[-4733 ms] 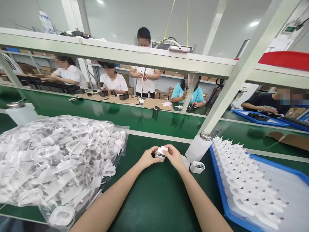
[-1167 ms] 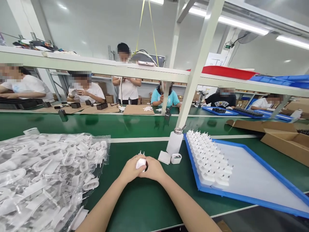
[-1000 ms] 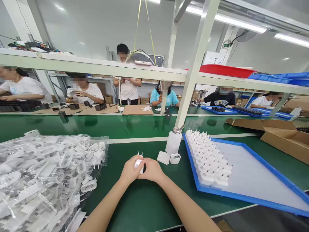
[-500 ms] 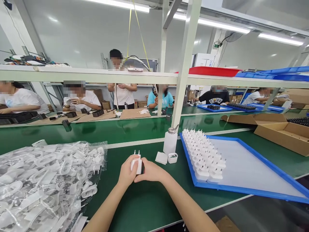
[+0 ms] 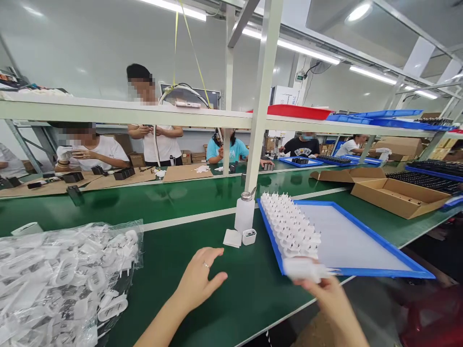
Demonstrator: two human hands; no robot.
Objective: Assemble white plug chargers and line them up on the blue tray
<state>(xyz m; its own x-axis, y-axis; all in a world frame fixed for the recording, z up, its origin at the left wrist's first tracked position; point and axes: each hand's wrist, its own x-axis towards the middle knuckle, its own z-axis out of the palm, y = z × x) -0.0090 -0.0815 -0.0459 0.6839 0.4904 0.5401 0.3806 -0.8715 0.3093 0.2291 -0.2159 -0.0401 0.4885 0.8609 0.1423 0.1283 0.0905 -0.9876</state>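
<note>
My right hand grips a white plug adapter, blurred by motion, above the near left edge of a blue-rimmed tray. Rows of white plug adapters stand on the tray's left side with their metal pins pointing up. My left hand hovers over the green table, holding nothing, with thumb and fingers apart. Beyond it are a white pump bottle, some white square pads and a small white cup with tiny parts inside.
Clear plastic bags of white plastic housings cover the left of the table. An open cardboard box lies at the right rear. A white post and a shelf cross in front; several co-workers sit or stand beyond.
My hands have parted. The right one has carried the plug adapter rightward to the tray; the left has let go of it and opened. The view has turned slightly right.
</note>
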